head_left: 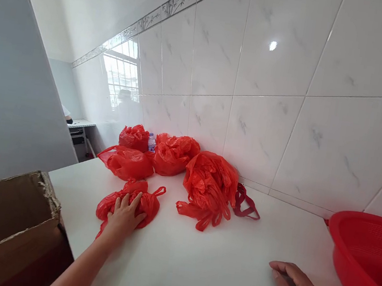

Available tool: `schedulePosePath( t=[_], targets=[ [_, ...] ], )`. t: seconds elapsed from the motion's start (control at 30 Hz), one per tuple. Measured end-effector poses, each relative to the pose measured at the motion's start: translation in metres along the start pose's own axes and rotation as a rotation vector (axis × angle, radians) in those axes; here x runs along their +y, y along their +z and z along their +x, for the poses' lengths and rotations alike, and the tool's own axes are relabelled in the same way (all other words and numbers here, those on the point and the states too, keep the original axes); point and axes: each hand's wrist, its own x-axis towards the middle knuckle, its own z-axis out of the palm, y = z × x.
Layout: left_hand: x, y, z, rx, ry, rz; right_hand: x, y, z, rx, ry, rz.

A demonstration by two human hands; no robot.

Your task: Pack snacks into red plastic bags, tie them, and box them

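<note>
My left hand (124,216) lies on a knotted red plastic bag (151,206) on the white table (195,266). Its fingers are spread over the bag's top, and the bag bulges on both sides. Over the table at the right, my right hand (291,278) is loosely curved with a gap between thumb and fingers, and I see nothing in it. A large crumpled heap of red plastic bags (210,183) with loose handles lies between my hands, farther back.
Toward the wall sit more red bags (175,155), a plastic bottle (151,142) and a dark red strap (247,208). A red plastic basket (359,261) stands at the right edge. At the left is an open cardboard box (2,242). The tiled wall (262,139) bounds the table's back.
</note>
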Motion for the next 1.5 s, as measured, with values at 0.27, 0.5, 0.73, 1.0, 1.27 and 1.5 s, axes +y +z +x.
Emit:
schedulePosePath(
  t=[0.27, 0.5, 0.73, 1.0, 1.27, 1.5],
  targets=[
    [0.089, -0.051, 0.021, 0.319, 0.579, -0.239, -0.008, -0.001, -0.002, -0.001, 0.022, 0.037],
    [0.178, -0.034, 0.066, -0.063, 0.816, -0.367, -0.010, -0.005, -0.006, -0.005, 0.084, 0.129],
    [0.189, -0.018, 0.102, -0.083, 0.656, -0.446, -0.016, -0.008, -0.007, -0.003, 0.085, 0.183],
    [0.199, -0.054, 0.103, 0.098, 0.393, -0.841, -0.018, -0.008, -0.006, -0.017, 0.113, 0.158],
    [0.225, -0.040, -0.005, -0.374, 0.457, -1.435, -0.031, -0.006, -0.012, 0.094, -0.041, 0.207],
    [0.248, 0.023, -0.083, -0.632, 0.415, -1.380, -0.054, 0.008, -0.023, 0.184, -0.073, 0.297]
  ],
)
